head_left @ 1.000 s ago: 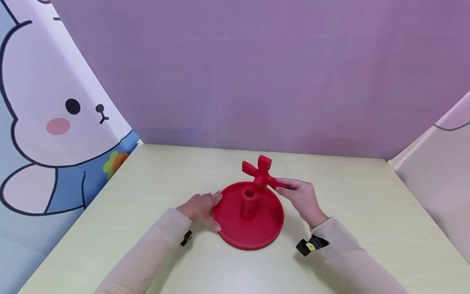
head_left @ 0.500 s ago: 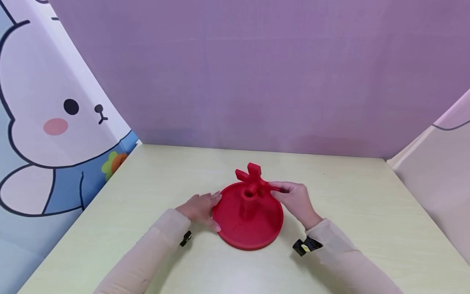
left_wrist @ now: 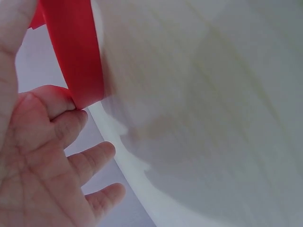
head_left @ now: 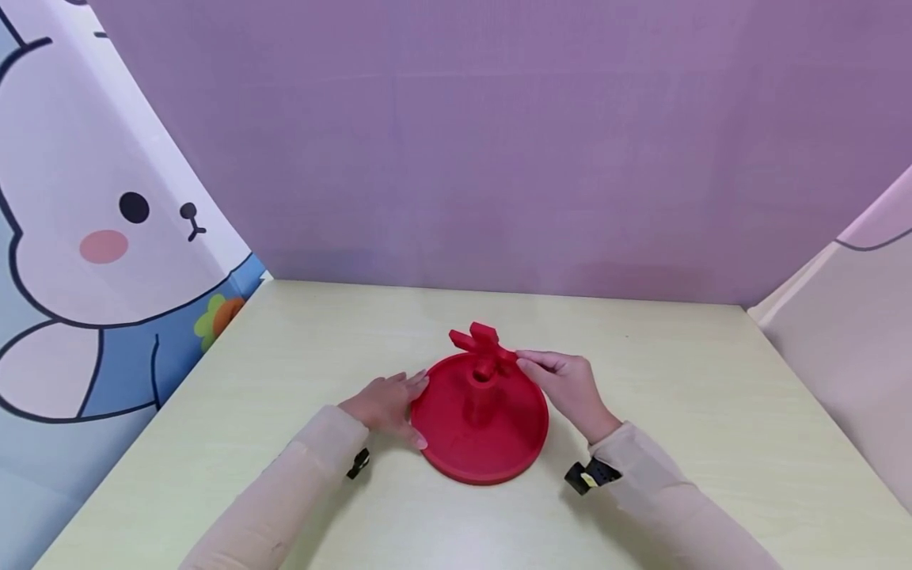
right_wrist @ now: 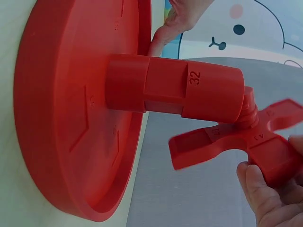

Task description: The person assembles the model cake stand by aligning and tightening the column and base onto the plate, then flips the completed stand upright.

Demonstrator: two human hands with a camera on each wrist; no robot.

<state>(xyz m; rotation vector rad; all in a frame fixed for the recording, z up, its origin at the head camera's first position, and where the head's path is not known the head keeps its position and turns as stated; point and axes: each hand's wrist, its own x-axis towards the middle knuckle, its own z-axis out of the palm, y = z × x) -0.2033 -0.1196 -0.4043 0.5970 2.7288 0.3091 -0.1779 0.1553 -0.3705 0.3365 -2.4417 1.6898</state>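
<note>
A round red base with a raised rim sits on the table, and a hollow red post stands up from its middle. My left hand rests at the base's left rim. In the left wrist view, fingertips touch the rim and the outer fingers stretch out free. My right hand pinches one blade of a red propeller-like piece with a short ribbed stem. The stem's tip is right at the post's open end, tilted against its axis. The post bears the number 32 in the right wrist view.
A pale wooden table carries the base. Behind it rises a purple backdrop, with a cartoon-printed panel on the left and a pale panel on the right.
My right hand has brought the propeller-like piece left and down, from behind and right of the post to its open top. My left hand has stayed at the rim.
</note>
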